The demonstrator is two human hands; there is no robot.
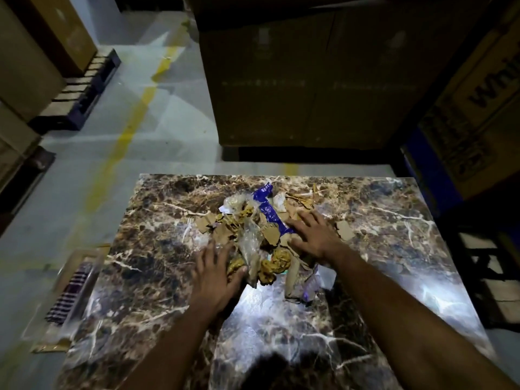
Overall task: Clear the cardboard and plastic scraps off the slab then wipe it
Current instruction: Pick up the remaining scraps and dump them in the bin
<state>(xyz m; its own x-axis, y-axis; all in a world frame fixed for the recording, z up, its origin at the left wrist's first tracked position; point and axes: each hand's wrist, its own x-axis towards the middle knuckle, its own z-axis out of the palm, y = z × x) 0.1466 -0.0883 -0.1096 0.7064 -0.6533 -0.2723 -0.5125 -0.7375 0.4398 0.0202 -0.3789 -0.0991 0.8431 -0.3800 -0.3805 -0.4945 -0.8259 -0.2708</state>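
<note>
A: Which step is this?

B: Clearing, I'd say. The scraps (264, 232) sit heaped in the middle of the frame, on the upper half of the slab (394, 220), and both hands are at the pile. No wiping yet; no cloth shows anywhere.

A: How do the hands lie?

B: The left hand (216, 271) lies flat at the lower left edge of the heap, fingers straight and spread, thumb against a crumpled brown lump. The right hand (312, 235) rests on the right side of the heap, fingers spread over cardboard and a blue wrapper (267, 206). Neither grips anything.

A: And the next move?

B: Probably drawing the two hands together to bunch the pile, then lifting or sweeping it off. One cardboard bit (344, 230) lies just beside the right hand, apart from the heap, and would need its own pass.

A: What is the pile like?

B: Torn tan cardboard flakes, clear crinkled plastic, the blue wrapper and some ochre wads. It looks light and loose, so bits could slip out. The slab is dark brown marble with white veins, glossy, with glare at lower centre.
</note>
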